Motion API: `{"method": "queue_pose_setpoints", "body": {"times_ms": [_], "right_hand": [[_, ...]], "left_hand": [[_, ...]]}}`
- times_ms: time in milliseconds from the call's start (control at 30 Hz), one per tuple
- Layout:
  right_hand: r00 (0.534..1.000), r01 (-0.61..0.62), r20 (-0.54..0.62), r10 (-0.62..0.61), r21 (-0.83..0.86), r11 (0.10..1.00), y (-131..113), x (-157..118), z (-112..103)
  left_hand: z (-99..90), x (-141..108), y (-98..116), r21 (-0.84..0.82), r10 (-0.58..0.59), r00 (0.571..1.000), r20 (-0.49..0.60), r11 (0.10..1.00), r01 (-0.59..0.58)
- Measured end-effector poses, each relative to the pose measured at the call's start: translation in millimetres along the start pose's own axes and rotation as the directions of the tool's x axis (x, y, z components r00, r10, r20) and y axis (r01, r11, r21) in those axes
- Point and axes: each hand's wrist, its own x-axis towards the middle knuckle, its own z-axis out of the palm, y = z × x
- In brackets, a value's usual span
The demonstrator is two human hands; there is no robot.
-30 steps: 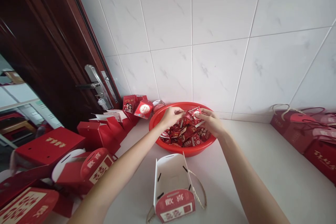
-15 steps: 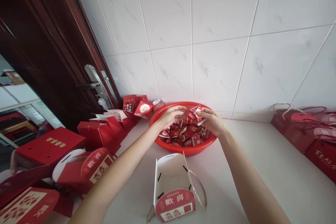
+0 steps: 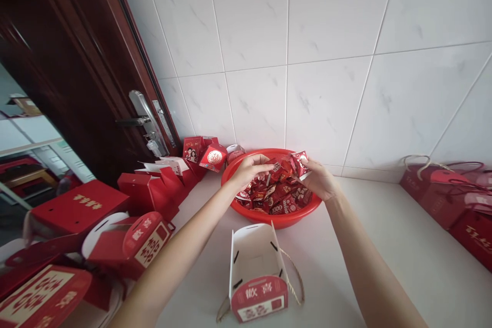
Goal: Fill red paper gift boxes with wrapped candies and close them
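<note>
My right hand (image 3: 320, 178) is closed on small red-and-white candy packets (image 3: 299, 162), held above the right side of a red plastic basket (image 3: 282, 221). Over the basket's left side is my left hand (image 3: 249, 170), its thumb and fingers stretched out and slightly apart, fingertips close to the red packets. Many red wrapped candies (image 3: 282, 196) fill the basket. In front of it stands an open gift box (image 3: 258, 259), white inside with a red printed end panel and rope handles; no contents show inside it.
Red gift boxes (image 3: 130, 238) and folded cartons (image 3: 148, 189) crowd the left side. Small red boxes (image 3: 213, 158) sit behind the basket's left. Red bags with cord handles (image 3: 442, 189) stand at right on the white tabletop (image 3: 384, 246). A tiled wall and a dark door (image 3: 84, 61) border it.
My right hand has drawn slightly up and right with the packets, away from the left hand. The left hand stays over the basket. The view has shifted a little.
</note>
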Motion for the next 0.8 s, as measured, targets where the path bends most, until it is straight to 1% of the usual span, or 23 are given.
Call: {"method": "queue_pose_setpoints", "body": {"times_ms": [133, 233, 300, 367, 467, 567, 667, 800], "right_hand": [[1.000, 0.010, -0.026, -0.010, -0.024, 1.000, -2, -2, 2], [1.000, 0.002, -0.027, -0.003, -0.042, 0.999, -3, -3, 4], [1.000, -0.006, -0.015, 0.005, -0.050, 0.999, -4, -6, 8], [1.000, -0.005, 0.002, 0.005, -0.068, 0.998, -6, -11, 15], [0.999, -0.002, 0.037, 0.007, -0.139, 0.990, -12, -23, 30], [0.994, -0.025, 0.102, 0.051, -0.237, 0.971, -21, -40, 47], [0.980, -0.018, 0.181, 0.080, -0.320, 0.947, -31, -56, 61], [0.962, 0.060, 0.266, 0.053, -0.399, 0.915, -38, -74, 74]], "left_hand": [[0.9, -14, 0, -0.026, 0.004, 0.999, -0.035, 1.000, -0.005], [1.5, -29, 4, -0.047, 0.021, 0.998, -0.061, 0.999, -0.024], [1.0, -43, 10, -0.053, 0.046, 0.997, -0.060, 0.997, -0.049], [-0.8, -60, 18, -0.036, 0.069, 0.997, -0.033, 0.997, -0.070], [-4.9, -85, 31, 0.049, 0.070, 0.996, 0.058, 0.996, -0.073], [-8.6, -106, 43, 0.190, 0.056, 0.988, 0.141, 0.978, -0.083], [-9.9, -118, 50, 0.318, 0.044, 0.983, 0.180, 0.943, -0.100], [-7.1, -127, 56, 0.418, -0.012, 0.975, 0.221, 0.905, -0.083]]}}
